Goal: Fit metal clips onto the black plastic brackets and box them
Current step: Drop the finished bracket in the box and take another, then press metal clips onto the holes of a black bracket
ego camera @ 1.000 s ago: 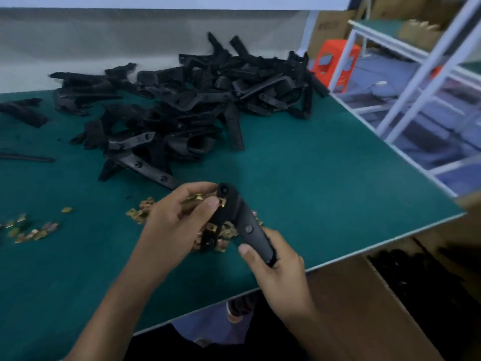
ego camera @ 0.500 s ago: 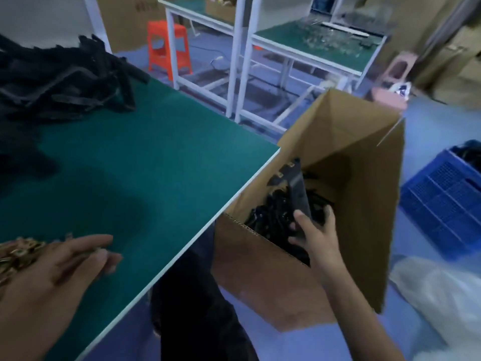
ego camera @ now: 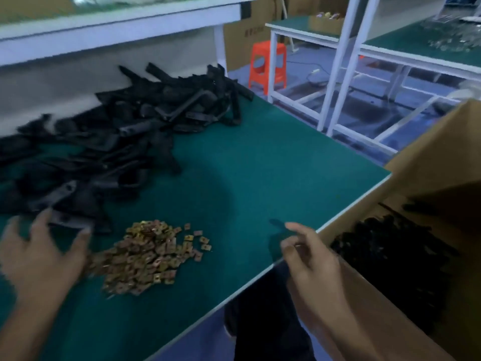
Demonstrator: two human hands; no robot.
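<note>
A: Where do the parts lie?

B: The tangled pile of long black plastic brackets point(ego camera: 117, 152) covers the far left of the green-topped desk point(ego camera: 247, 178). The heap of small brass-coloured metal clips point(ego camera: 148, 256) sits just in front of it. More black brackets fill the brown cardboard box point(ego camera: 429, 157) beside the desk's right edge.

A: And the hands?

B: The left hand point(ego camera: 39, 256) is spread wide and empty at the pile's near edge. The right hand point(ego camera: 312, 259) hovers over the desk's corner, fingers loosely curled. Blur hides whether it pinches anything.

A: How would a bracket handle?

B: Probably light and stiff, but the arms interlock, so taking a free end on top should lift one clear. The clips look thin and slippery, so they are best pinched by their edges.
</note>
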